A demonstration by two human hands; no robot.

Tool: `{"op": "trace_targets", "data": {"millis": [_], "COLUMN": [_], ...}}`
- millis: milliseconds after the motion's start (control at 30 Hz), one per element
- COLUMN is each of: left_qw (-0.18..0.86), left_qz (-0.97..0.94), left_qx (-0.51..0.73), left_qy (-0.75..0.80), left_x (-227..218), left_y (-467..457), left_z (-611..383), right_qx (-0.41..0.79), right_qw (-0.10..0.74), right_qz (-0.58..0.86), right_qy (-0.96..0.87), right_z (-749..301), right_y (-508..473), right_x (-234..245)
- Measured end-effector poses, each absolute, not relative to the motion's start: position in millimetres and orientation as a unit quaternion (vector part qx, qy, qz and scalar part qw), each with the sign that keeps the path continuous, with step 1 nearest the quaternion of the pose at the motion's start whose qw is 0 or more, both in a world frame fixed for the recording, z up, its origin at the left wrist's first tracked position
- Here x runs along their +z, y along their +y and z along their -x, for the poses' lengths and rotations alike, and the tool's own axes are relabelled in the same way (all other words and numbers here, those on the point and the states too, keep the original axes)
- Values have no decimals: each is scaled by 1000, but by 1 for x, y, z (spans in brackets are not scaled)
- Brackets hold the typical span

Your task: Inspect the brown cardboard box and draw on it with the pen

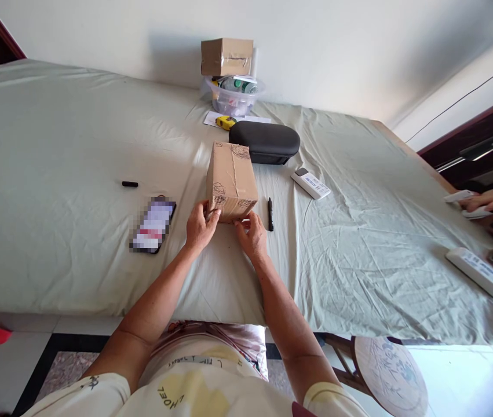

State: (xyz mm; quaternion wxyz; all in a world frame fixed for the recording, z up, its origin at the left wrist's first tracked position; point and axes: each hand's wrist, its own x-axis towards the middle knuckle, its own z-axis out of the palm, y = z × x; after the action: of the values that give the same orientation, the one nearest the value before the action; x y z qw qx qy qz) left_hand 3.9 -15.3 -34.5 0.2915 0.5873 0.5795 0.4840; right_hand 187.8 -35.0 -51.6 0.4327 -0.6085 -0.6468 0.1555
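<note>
A taped cardboard box (231, 176) with pen drawings on it stands on the pale green sheet (68, 174) in front of me. My left hand (200, 227) grips the box's near left corner, fingers curled against it. My right hand (252, 233) presses on the near right bottom edge, fingers bent onto the cardboard. A black pen (270, 214) lies just right of the box. A phone (154, 223) with its screen lit lies to the left of my left hand.
A black oval case (265, 141), a white remote (311, 183), a yellow tape measure (226, 121), a clear tub (233, 95) and a second box (226, 56) lie beyond. A pen cap (130, 184) lies at left. Another person's hand (492, 202) is at the right edge, by another remote (483, 273). A round stool (387, 373) stands below.
</note>
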Motion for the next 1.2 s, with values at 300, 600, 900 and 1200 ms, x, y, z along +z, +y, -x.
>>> {"op": "trace_targets", "data": {"millis": [300,600,900,1200], "left_qw": [266,337,420,418], "left_qz": [-575,-545,-546,-511], "left_qx": [506,526,530,558], "left_qy": [586,560,494,503], "left_x": [-35,-32,-43,-46], "left_y": [-17,-17,-16,-12], "left_z": [-8,-5,-13,-12], "right_qx": [144,54,27,-28], "right_qw": [434,521,578,600], "right_qz": [615,549,532,534], "right_qy": [-643,-651,-618,-595], "right_z": [-188,-184,-191,-187], "right_y": [-35,-40,-41,-39], "right_x": [-54,-39,-34,-33]}}
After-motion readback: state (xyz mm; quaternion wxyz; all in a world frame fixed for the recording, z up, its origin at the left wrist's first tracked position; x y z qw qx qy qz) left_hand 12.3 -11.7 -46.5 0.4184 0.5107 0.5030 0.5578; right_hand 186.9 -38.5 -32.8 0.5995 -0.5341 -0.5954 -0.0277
